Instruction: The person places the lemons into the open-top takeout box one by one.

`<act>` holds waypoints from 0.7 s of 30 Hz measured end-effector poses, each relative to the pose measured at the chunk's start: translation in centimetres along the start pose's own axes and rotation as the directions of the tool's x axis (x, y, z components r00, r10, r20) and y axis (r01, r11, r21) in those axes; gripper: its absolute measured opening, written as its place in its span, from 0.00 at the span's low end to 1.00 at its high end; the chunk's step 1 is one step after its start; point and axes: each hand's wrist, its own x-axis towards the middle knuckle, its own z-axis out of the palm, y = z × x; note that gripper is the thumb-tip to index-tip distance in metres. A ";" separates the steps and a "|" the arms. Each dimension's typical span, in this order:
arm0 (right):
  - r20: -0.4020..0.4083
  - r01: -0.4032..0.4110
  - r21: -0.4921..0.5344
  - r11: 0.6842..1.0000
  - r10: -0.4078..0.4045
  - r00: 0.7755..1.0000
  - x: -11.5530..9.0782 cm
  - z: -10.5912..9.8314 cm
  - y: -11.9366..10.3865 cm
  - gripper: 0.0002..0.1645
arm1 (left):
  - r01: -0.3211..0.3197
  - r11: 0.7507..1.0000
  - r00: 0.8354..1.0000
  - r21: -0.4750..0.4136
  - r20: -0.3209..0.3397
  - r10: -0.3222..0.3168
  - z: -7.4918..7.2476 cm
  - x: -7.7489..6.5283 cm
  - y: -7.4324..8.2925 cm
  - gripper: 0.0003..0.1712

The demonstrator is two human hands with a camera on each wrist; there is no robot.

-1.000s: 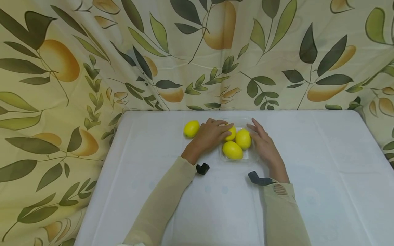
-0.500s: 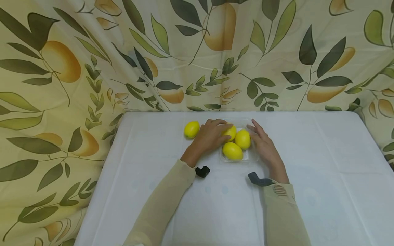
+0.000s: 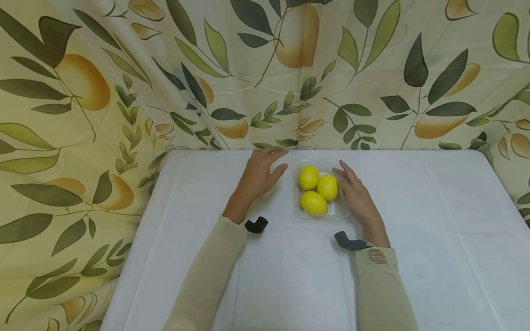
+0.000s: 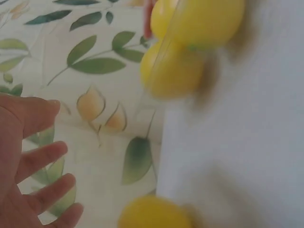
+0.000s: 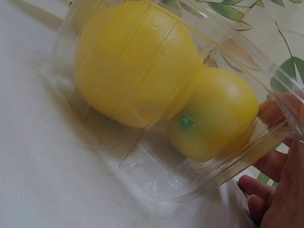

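Spread and empty, your left hand (image 3: 262,172) has quit the lemons (image 3: 313,203), right hand (image 3: 361,200) loose by the tray (image 3: 312,217), table edge (image 3: 406,152) at twelve o'clock, room toward six.

no readable text, no legible labels, no brands, numbers or signs

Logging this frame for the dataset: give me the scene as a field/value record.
container: clear rectangular plastic tray
contents: three yellow oval lemons
outside: fourth yellow oval lemon, hidden in head view
left hand: left of tray, fingers spread
right hand: at tray's right side, grip unclear
surface: white cloth-covered table
backdrop: fruit-and-leaf-print fabric
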 end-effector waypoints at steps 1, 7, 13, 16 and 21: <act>-0.001 -0.001 -0.001 1.000 0.001 1.000 0.0 0.0 0.0 0.35 | 0.012 1.000 1.000 -0.008 -0.012 -0.012 -0.4 -0.1 -0.3 0.24; -0.005 0.000 0.003 1.000 0.000 1.000 -0.1 0.1 -0.1 0.35 | 0.103 0.994 0.993 -0.036 -0.048 -0.105 -2.0 -0.4 -2.2 0.23; -0.011 -0.007 -0.014 1.000 0.007 1.000 -0.1 0.0 -0.2 0.35 | 0.132 0.990 0.990 -0.058 -0.039 -0.134 -2.7 -0.9 -3.8 0.24; -0.010 -0.005 -0.019 1.000 0.005 1.000 0.0 0.0 -0.2 0.34 | 0.151 0.986 0.988 -0.063 -0.013 -0.153 -2.6 -1.2 -4.3 0.25; -0.003 -0.004 -0.019 1.000 0.004 1.000 0.0 -0.1 -0.1 0.35 | 0.206 0.976 0.979 -0.074 0.020 -0.205 -1.8 -1.9 -5.2 0.28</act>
